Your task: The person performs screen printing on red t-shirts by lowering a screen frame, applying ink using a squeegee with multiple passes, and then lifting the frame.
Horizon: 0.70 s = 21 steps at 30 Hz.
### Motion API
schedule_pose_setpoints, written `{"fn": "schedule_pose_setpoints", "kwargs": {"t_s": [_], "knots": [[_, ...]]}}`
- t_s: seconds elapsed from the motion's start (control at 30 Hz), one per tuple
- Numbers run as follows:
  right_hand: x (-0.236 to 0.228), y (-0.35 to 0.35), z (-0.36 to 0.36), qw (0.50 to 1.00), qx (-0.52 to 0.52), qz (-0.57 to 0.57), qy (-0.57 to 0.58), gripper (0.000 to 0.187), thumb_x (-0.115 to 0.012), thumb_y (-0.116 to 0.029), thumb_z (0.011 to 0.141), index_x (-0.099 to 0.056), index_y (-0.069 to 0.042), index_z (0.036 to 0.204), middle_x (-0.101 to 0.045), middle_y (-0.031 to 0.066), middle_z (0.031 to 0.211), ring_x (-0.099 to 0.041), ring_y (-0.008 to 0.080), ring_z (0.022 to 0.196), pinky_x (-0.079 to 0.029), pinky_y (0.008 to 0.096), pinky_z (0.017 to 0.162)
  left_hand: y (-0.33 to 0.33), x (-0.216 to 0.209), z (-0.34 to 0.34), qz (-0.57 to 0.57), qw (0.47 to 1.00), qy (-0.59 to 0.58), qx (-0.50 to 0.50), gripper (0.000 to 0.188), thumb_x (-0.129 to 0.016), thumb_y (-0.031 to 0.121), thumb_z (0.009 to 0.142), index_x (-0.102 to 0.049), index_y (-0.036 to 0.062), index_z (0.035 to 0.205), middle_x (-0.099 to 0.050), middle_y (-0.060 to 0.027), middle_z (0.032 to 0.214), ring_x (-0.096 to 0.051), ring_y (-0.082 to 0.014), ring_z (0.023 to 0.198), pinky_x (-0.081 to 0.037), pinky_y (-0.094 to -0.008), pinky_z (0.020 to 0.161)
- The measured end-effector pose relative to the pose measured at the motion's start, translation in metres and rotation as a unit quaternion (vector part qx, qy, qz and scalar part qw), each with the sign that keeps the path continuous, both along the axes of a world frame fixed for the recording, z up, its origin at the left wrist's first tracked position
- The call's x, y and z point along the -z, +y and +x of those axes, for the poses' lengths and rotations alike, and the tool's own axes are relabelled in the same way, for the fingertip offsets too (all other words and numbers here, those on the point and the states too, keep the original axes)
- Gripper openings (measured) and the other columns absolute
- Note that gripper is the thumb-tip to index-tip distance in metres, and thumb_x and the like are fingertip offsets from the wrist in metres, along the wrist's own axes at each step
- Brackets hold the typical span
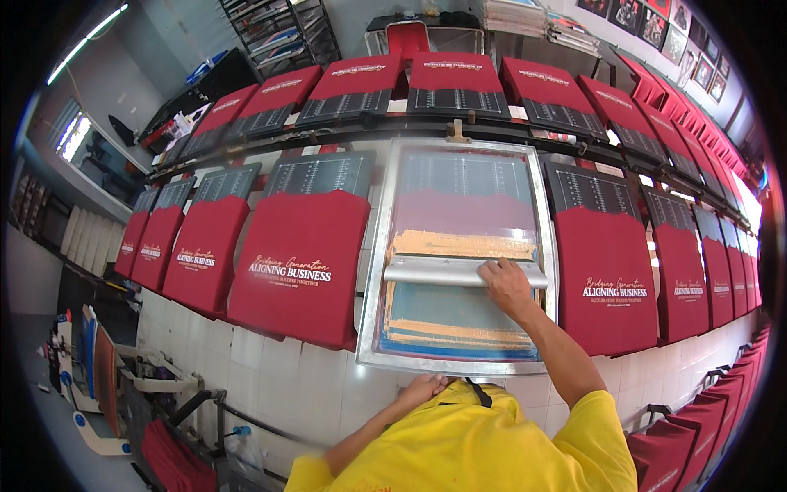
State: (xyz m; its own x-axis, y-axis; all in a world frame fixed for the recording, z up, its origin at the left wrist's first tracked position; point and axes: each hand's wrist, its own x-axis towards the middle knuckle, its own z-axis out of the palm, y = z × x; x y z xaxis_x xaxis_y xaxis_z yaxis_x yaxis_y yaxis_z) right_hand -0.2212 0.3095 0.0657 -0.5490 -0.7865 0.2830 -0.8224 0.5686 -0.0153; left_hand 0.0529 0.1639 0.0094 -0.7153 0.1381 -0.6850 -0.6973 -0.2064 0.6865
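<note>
**Right hand gripping squeegee, left hand beside frame**

We are closing our right hand over the silver squeegee, right of its middle. We are holding our left hand low, in front of our yellow shirt and just beside the near edge of the frame; we cannot tell whether its fingers are gripping anything.

The squeegee is lying crosswise on the mesh, inside the silver metal frame, and is spanning most of its width. A far ink band, tan-gold in colour, is lying just beyond the squeegee; a thinner near ink band is running across the mesh closer to us. Beneath the far part of the mesh, a dark board and red cloth are showing through.

On either side of the frame, a left red garment and a right red garment are lying on dark boards, both bearing white and gold print. Beyond a dark rail, a far row of red garments is curving across the view.
</note>
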Motion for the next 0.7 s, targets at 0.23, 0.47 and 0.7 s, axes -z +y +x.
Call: {"fn": "schedule_pose_setpoints", "kwargs": {"t_s": [0.23, 0.47, 0.7], "knots": [[-0.017, -0.005, -0.003, 0.999, 0.012, -0.052, 0.01, 0.026, -0.066, -0.007, 0.071, -0.06, -0.011, 0.096, -0.061, 0.0047, 0.093, -0.059, 0.0249, 0.088, -0.049, 0.0374, 0.077, -0.004, 0.007, 0.002, -0.011, 0.998, 0.05, 0.032, 0.031, -0.041, 0.029, 0.104, -0.056, 0.0056, 0.09, -0.043, 0.0049, 0.07, -0.038, -0.0085, 0.066, -0.034, -0.0224, 0.064], [-0.035, -0.014, -0.028, 0.993, 0.029, 0.041, -0.104, 0.035, -0.076, -0.018, 0.067, -0.065, -0.009, 0.098, -0.066, 0.0086, 0.093, -0.063, 0.0282, 0.089, -0.052, 0.0408, 0.077, -0.006, -0.014, -0.002, -0.018, 0.999, 0.011, 0.037, 0.03, -0.041, 0.029, 0.104, -0.054, 0.0085, 0.088, -0.041, 0.0056, 0.071, -0.038, -0.0079, 0.07, -0.035, -0.0222, 0.07], [-0.057, -0.013, -0.081, 0.92, 0.045, 0.054, -0.385, 0.045, -0.076, -0.025, 0.061, -0.072, -0.004, 0.101, -0.071, 0.0175, 0.087, -0.067, 0.0317, 0.079, -0.054, 0.0378, 0.076, -0.008, -0.011, -0.006, -0.029, 0.997, 0.048, 0.059, 0.03, -0.041, 0.029, 0.104, -0.055, 0.0087, 0.088, -0.041, 0.0057, 0.069, -0.038, -0.0082, 0.068, -0.035, -0.0219, 0.069]]}}
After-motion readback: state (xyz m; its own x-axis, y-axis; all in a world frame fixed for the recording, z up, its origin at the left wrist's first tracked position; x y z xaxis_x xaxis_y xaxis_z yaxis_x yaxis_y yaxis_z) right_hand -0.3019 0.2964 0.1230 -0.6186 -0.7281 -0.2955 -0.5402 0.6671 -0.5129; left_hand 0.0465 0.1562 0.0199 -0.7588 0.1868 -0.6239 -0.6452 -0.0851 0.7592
